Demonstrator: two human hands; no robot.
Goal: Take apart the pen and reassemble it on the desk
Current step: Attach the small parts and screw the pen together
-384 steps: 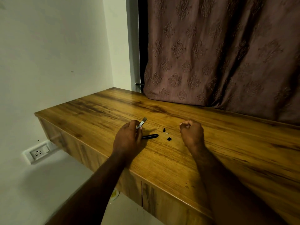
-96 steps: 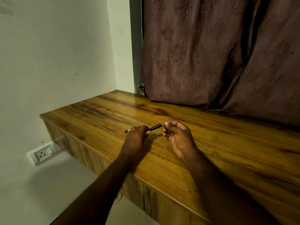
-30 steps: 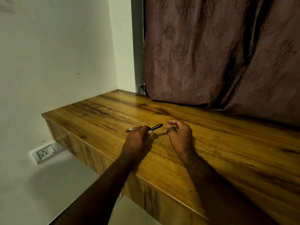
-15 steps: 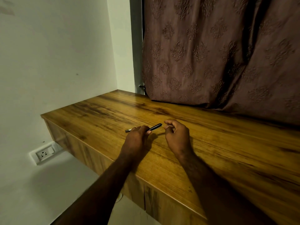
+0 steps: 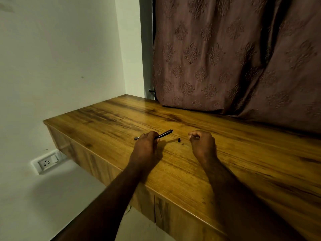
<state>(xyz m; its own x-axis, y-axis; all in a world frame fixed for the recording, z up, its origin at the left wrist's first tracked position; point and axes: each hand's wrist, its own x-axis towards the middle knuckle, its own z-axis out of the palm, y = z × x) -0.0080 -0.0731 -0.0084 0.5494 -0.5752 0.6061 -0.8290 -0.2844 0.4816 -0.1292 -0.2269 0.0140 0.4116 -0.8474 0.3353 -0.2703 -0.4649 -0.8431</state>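
Note:
My left hand (image 5: 146,145) is closed around a black pen barrel (image 5: 165,134), held just above the wooden desk (image 5: 243,153) with its open end pointing up and right; a short grey end (image 5: 136,138) sticks out past my fingers on the left. A small black pen part (image 5: 179,140) and a tiny pale piece (image 5: 182,144) lie on the desk between my hands. My right hand (image 5: 202,143) rests on the desk to the right of them, its fingers curled into a loose fist. What it pinches, if anything, is hidden.
A patterned brown curtain (image 5: 234,58) hangs along the back of the desk. A pale wall (image 5: 60,58) stands to the left, with a white power socket (image 5: 46,162) low down. The desk's front edge (image 5: 156,190) runs under my forearms.
My right hand has drawn away to the right from the barrel's tip and curled shut. A small black part and a pale piece now show on the desk between my hands.

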